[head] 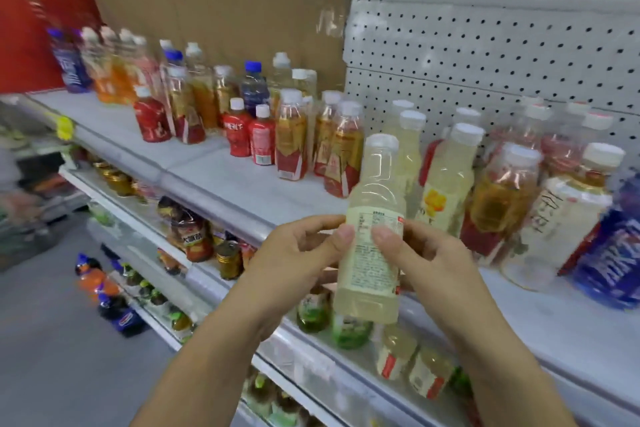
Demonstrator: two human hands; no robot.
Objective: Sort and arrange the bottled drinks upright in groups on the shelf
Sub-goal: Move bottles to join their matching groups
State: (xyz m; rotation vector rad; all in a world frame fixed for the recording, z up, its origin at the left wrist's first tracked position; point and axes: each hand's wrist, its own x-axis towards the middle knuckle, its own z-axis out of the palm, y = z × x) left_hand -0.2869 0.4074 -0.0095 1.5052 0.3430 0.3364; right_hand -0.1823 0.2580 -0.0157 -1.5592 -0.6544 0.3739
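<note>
Noted: left hand point(298, 253) and right hand point(427, 255) grip the pale bottle point(377, 191); best kept upright, seated beside matching bottles point(446, 180) at one o'clock.

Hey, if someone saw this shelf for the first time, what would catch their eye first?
The pale yellow bottle, gripped nearly upright by the left hand and right hand in front of the shelf. Behind it stand matching pale bottles, with red-labelled bottles clustered to their left.
</note>
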